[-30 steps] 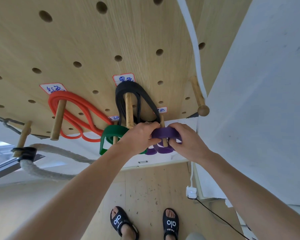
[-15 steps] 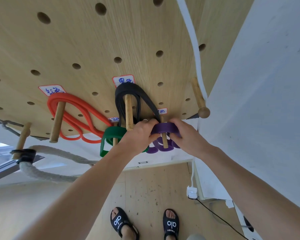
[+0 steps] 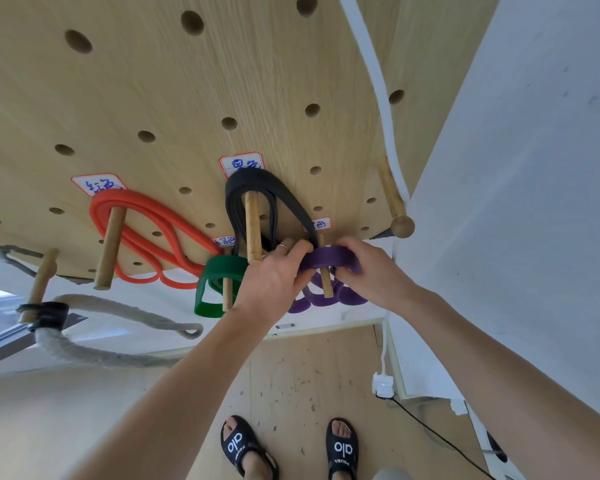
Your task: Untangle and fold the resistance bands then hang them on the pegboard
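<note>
Purple flat rubber resistance band, folded into loops, sits over a short wooden peg at the lower edge of the pale wooden pegboard. Left hand pinches the band's top strip from the left with curled fingers; right hand grips it from the right, its fingers curled over the strip. Lower loops hang below the peg between both hands. Just left, a green folded band hangs on its own peg; above it, a black folded band drapes a longer peg, touching the left fingers' space. Farther left hangs an orange-red folded band.
</note>
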Tool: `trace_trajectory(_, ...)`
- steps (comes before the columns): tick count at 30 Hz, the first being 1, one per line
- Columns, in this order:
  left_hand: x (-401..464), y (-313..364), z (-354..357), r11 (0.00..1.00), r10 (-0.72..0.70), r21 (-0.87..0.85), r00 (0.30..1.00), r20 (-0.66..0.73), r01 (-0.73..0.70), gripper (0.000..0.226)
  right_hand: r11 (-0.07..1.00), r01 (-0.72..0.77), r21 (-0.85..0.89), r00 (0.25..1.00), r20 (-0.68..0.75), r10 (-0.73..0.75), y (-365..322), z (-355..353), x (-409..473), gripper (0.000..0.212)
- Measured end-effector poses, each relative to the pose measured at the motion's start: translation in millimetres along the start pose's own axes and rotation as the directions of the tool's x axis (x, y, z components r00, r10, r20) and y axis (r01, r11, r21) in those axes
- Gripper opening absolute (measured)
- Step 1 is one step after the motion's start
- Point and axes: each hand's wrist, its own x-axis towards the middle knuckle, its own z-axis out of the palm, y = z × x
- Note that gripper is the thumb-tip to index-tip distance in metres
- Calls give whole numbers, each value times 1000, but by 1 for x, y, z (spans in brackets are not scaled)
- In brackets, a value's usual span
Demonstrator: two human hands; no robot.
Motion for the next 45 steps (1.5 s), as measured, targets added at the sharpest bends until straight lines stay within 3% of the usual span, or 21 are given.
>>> trace_trajectory(3,3,1,-2,996,-36,-81,999,2,36,27,998,22,65,1000,-19,-21,-3,0,-1,34)
trace_trajectory(13,12,-6,1,956,-87,-279,996,20,89,25,996,49,68,998,-54,-45,2,1,2,22)
trace_trajectory(20,13,-6,3,991,1,-134,999,33,4,26,996,81,29,996,-30,-80,8,1,4,26)
trace_trajectory(28,13,0,2,994,-9,-108,999,34,12,21,990,136,-34,990,-41,-138,12,2,7,29)
trace_trajectory(33,14,5,-1,997,24,67,998,55,-27,26,984,163,-73,985,-40,-167,10,3,4,27)
trace_trajectory(45,13,14,-5,995,6,104,997,73,-13,21,967,174,-187,978,-78,-192,15,12,5,28)
